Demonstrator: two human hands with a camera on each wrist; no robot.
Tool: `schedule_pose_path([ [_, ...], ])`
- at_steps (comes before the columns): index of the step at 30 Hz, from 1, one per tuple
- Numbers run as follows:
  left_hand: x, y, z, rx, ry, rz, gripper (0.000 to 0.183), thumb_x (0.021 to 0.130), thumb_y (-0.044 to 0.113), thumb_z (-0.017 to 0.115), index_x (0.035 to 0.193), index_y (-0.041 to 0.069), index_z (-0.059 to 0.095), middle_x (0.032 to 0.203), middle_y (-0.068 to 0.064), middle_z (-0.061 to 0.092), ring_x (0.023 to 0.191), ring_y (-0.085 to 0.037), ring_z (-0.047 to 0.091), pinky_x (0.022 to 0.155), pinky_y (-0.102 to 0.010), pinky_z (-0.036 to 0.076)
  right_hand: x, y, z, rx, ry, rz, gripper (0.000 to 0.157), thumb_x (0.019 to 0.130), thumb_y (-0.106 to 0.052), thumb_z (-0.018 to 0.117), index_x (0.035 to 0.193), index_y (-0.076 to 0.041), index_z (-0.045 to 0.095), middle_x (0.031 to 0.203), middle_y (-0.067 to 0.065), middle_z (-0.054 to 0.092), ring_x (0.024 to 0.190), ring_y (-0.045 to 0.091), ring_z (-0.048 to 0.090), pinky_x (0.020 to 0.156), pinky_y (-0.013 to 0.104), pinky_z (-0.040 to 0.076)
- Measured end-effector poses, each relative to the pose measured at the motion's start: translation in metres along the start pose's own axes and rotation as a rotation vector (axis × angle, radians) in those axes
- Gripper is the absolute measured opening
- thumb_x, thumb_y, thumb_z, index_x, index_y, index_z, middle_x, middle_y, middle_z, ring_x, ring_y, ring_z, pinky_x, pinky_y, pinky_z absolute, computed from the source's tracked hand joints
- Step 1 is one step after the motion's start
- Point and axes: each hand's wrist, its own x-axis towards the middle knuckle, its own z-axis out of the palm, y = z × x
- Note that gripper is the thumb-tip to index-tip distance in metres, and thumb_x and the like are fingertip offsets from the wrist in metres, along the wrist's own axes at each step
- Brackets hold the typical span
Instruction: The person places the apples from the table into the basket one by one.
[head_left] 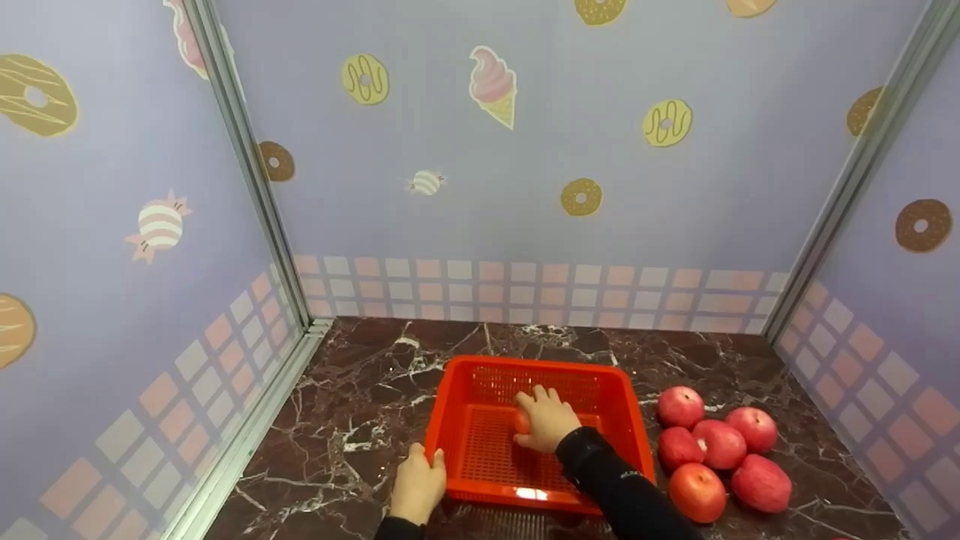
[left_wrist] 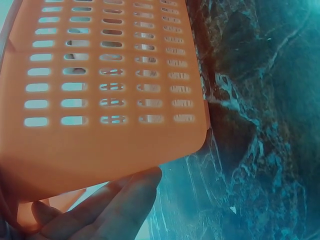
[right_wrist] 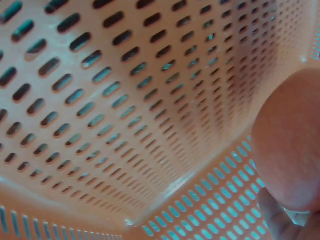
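Inside red basket (head_left: pixel 487 450), right hand (head_left: pixel 549 421), fingers curled about fruit (head_left: pixel 521 422); at near left corner, left hand (head_left: pixel 418 484) gripping rim (head_left: pixel 438 412); right of basket, six fruits (head_left: pixel 720 444).

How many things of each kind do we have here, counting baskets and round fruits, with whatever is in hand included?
Basket: 1
Round fruits: 7 (6 clustered to the right of the basket, plus 1 held fruit in the right hand's grip, inside the basket)
Total: 8
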Motion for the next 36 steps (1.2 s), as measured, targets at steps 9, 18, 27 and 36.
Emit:
schedule_pose_path([
  [9,-0.003,0.002,0.003,0.006,0.049,0.016,0.021,0.1,0.016,0.061,0.096,-0.002,0.051,0.08,-0.026,0.067,0.081,-0.044,0.071,0.07,-0.054,0.054,-0.002,0.013,0.007,0.058,-0.062,0.049,0.074,0.07,-0.045,0.094,0.125,-0.016,0.055,0.124,0.022,0.053,0.119,0.05,0.053,0.084,0.063,0.053],
  [18,-0.003,0.002,0.004,-0.002,0.052,0.009,0.021,0.1,0.016,0.06,0.096,-0.002,0.05,0.08,-0.026,0.066,0.08,-0.043,0.07,0.07,-0.054,0.053,0.0,0.016,0.013,0.046,-0.103,0.063,0.077,0.063,-0.039,0.099,0.122,-0.017,0.056,0.126,0.022,0.051,0.118,0.046,0.051,0.083,0.061,0.051],
  [27,-0.003,0.0,0.006,-0.014,0.067,0.012,0.02,0.099,0.015,0.06,0.095,-0.002,0.05,0.078,-0.025,0.066,0.079,-0.043,0.07,0.069,-0.054,0.053,-0.003,0.013,0.003,0.062,-0.128,0.038,0.076,0.066,-0.043,0.097,0.125,-0.015,0.058,0.125,0.021,0.055,0.118,0.045,0.052,0.087,0.061,0.051],
  [36,-0.004,0.003,0.006,-0.012,0.076,0.013,0.02,0.1,0.014,0.06,0.097,-0.003,0.05,0.078,-0.027,0.065,0.078,-0.043,0.07,0.068,-0.054,0.053,-0.002,0.013,-0.002,0.067,-0.114,0.04,0.079,0.07,-0.047,0.093,0.132,-0.014,0.057,0.132,0.022,0.056,0.124,0.047,0.052,0.093,0.065,0.048],
])
